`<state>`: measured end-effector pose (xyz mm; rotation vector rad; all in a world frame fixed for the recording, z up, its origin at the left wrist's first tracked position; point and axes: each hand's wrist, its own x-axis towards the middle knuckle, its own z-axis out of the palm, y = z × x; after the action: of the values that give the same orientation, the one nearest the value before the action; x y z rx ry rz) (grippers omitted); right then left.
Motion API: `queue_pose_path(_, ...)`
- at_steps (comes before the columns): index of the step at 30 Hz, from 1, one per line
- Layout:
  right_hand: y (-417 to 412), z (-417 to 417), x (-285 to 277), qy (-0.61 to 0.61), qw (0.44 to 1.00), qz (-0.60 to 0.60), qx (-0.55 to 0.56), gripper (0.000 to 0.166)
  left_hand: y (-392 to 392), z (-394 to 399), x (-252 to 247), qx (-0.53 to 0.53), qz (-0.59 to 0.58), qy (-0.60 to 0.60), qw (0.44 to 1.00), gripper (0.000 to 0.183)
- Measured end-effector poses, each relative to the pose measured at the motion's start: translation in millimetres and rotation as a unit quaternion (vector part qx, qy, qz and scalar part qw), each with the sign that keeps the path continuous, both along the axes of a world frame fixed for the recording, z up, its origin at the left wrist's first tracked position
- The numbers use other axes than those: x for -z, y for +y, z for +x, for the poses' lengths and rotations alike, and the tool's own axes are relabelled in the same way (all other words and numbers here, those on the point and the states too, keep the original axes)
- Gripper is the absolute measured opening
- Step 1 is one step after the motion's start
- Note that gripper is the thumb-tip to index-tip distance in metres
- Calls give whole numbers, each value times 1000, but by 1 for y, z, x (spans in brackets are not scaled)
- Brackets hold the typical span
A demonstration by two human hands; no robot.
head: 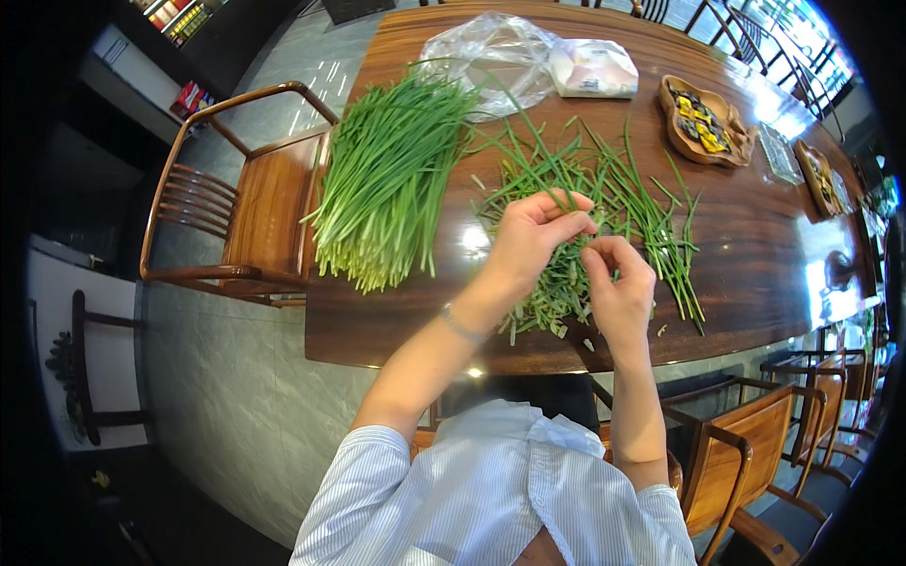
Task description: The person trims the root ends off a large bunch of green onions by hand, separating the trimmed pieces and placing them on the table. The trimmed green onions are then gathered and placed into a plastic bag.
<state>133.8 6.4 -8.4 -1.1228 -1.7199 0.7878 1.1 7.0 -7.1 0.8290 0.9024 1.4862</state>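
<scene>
My left hand [541, 230] pinches a few long green garlic chives [522, 117] between thumb and fingers, their blades pointing away from me. Just to its right, my right hand [621, 283] has its thumb and forefinger curled close together; whether a scrap is between them cannot be seen. Below both hands spreads a loose heap of chive trimmings [548, 301], with wilted leaves and pale bits. On the right lie loose, straight chive stalks [655, 233]. A large, neatly aligned pile of chives [400, 173] rests at the left, pale ends towards me.
The wooden table [750, 269] has a clear plastic bag [488, 56] and a pack of tissues [594, 67] at its far side. Right of them sit a wooden tray of wrapped sweets [701, 127] and a clear plastic box [778, 152]. A wooden armchair [265, 205] stands left.
</scene>
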Motion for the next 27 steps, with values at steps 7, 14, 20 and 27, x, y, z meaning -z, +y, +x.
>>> queue_pose_path(7,-2,4,11,40,998,48,32,6,2,-5,1,-86,-2,-4,996,12)
queue_pose_path(14,4,31,18,-143,989,14,-42,12,5,-18,-1,-89,9,-27,996,16)
queue_pose_path(20,0,0,1,-69,995,45,-60,7,-1,-6,0,-5,17,13,1000,14)
queue_pose_path(27,-5,9,8,-126,983,100,-87,13,-3,0,1,-119,16,26,992,10)
